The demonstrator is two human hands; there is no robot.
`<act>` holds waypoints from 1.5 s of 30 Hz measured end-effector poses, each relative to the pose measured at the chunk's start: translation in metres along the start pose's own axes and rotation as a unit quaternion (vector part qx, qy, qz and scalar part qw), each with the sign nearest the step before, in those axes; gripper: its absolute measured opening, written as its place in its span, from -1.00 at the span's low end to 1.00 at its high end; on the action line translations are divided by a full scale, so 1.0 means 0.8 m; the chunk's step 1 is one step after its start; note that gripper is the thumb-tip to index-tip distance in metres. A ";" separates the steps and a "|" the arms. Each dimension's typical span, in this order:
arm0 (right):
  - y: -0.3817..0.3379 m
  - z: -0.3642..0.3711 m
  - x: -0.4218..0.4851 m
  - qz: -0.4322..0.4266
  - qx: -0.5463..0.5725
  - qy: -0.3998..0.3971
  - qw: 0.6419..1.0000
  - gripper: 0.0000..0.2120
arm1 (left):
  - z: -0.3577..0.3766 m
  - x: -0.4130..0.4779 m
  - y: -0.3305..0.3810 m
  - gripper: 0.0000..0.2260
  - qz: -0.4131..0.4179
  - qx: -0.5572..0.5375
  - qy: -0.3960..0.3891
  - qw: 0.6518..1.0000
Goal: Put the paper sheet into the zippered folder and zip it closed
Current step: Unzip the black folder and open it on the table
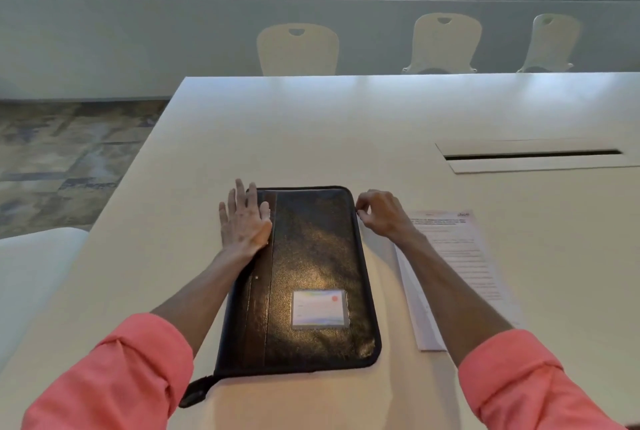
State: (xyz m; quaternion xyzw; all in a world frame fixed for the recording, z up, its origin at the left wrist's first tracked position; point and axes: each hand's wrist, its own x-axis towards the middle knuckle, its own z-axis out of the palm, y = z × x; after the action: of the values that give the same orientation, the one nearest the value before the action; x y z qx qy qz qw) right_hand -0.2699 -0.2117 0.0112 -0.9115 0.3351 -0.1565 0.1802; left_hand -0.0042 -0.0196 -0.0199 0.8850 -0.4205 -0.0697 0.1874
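A black zippered folder (311,274) lies shut and flat on the white table (346,125), with a small card window on its cover. My left hand (244,218) rests flat with straight fingers on the folder's far left corner. At the far right edge of the folder, my right hand (379,213) has its fingers curled and pinches something small, apparently the zipper pull. The printed paper sheet (460,263) lies on the table to the right of the folder, partly under my right forearm.
A cable slot (533,154) is cut into the table at the right. Three pale chairs (298,49) stand behind the table's far edge, below the windows. Another pale seat (31,263) is at my left. Carpeted floor lies beyond the table's left edge.
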 end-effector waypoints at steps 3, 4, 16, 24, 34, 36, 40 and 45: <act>-0.011 0.010 -0.004 0.044 0.005 0.028 0.999 -0.89 | 0.006 -0.027 0.022 -0.39 0.078 0.015 0.004 0.997; -0.012 0.013 -0.006 0.058 0.008 0.039 0.997 -0.89 | 0.008 -0.037 0.027 -0.39 0.107 0.024 0.004 0.994; -0.041 0.020 -0.047 0.086 -0.002 0.067 0.994 -0.94 | 0.009 -0.094 0.025 -0.40 0.171 0.063 -0.036 0.983; -0.050 0.013 -0.103 0.090 -0.004 0.043 0.995 -0.93 | 0.007 -0.100 0.031 -0.40 0.159 0.065 -0.040 0.984; -0.058 -0.003 -0.170 0.075 -0.002 0.004 0.997 -0.93 | 0.005 -0.099 0.046 -0.39 0.136 0.072 -0.052 0.987; -0.058 -0.007 -0.186 0.070 0.002 -0.009 0.998 -0.93 | 0.005 -0.098 0.047 -0.39 0.137 0.070 -0.054 0.987; -0.056 -0.018 -0.216 0.054 0.019 -0.055 0.997 -0.93 | 0.005 -0.099 0.047 -0.40 0.134 0.071 -0.046 0.987; -0.052 -0.028 -0.237 0.053 0.049 -0.135 0.988 -0.80 | 0.005 -0.104 0.049 -0.40 0.121 0.079 -0.036 0.989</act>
State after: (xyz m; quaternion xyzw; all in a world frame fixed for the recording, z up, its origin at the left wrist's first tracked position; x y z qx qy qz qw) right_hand -0.3934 -0.0607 0.0182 -0.8952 0.3472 -0.0390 0.2765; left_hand -0.0862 0.0207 -0.0111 0.8363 -0.5354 -0.0453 0.1090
